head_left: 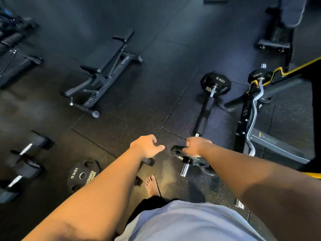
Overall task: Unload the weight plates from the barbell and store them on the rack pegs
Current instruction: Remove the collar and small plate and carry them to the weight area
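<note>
One barbell on black rubber gym floor, right hand gripping its near plate, far plate beyond, left hand relaxed, holding nothing, third plate below it, two dumbbells leftward

The dark rubber floor under my bare foot carries a barbell, a loose plate, dumbbells and a bench.

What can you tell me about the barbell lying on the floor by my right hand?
The barbell is a short chrome bar lying on the dark floor, pointing away from the person. A black pad wraps its middle. A black 10KG plate sits on its far end. The right hand grips the near plate, with a black collar outside it and the sleeve tip sticking out.
</note>
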